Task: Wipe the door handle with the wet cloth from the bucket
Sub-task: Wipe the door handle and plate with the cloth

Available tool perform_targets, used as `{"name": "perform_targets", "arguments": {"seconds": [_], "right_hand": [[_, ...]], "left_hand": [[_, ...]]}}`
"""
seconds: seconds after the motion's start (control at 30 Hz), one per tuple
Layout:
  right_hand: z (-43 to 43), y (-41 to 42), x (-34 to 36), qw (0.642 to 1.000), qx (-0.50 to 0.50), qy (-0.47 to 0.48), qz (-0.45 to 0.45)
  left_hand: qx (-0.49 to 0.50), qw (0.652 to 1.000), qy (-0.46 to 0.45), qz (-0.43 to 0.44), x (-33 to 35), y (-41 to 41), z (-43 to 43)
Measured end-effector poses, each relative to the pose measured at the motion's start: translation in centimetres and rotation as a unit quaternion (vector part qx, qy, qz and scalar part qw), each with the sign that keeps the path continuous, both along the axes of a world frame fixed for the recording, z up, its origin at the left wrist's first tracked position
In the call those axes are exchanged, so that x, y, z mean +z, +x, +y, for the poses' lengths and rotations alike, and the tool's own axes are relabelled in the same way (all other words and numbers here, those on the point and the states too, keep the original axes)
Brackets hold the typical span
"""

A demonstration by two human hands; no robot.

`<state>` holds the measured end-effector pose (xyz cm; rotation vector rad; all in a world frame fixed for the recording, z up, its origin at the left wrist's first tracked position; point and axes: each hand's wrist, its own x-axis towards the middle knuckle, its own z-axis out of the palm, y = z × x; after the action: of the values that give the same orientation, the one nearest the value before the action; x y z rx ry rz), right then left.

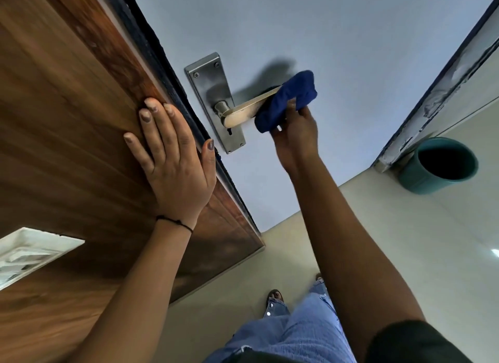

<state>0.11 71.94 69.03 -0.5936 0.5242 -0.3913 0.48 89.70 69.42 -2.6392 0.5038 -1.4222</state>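
A brass lever door handle (244, 111) sticks out from a steel backplate (209, 92) on the pale blue door face. A dark blue cloth (287, 99) is wrapped over the lever's outer end, and my right hand (295, 135) grips it from below. My left hand (172, 157) lies flat with fingers spread on the brown wooden face (67, 119) beside the door's dark edge, holding nothing. A teal bucket (442, 165) stands on the floor at the right, by the door frame; its inside looks dark.
The door frame (442, 92) with flaking paint runs down the right side. Beige floor tiles (405, 241) spread below. My jeans-clad legs and a sandalled foot (275, 296) stand near the bottom. A white panel (29, 252) shows at the lower left.
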Motion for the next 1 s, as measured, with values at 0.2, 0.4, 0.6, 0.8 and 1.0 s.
{"name": "perform_targets", "arguments": {"seconds": [0.2,0.4,0.6,0.8,1.0], "right_hand": [[6.7,-0.9,-0.2,0.996,0.086,0.024,-0.007],[2.5,-0.1,0.5,0.999,0.02,-0.03,0.034],[1.2,0.6,1.0,0.94,-0.083,-0.321,0.075],[2.5,0.2,0.3,0.796,-0.074,-0.587,0.132],[5.0,-0.9,1.9,0.601,-0.017,-0.792,0.106]], "left_hand": [[-0.009,1.0,-0.01,0.0,0.0,-0.1,0.0],[-0.004,1.0,-0.011,0.002,0.1,-0.1,0.0],[0.005,1.0,-0.001,-0.004,-0.1,0.0,0.0],[-0.005,1.0,-0.004,-0.018,-0.5,0.2,0.0],[-0.007,1.0,-0.003,-0.013,-0.4,0.1,0.0]]}}
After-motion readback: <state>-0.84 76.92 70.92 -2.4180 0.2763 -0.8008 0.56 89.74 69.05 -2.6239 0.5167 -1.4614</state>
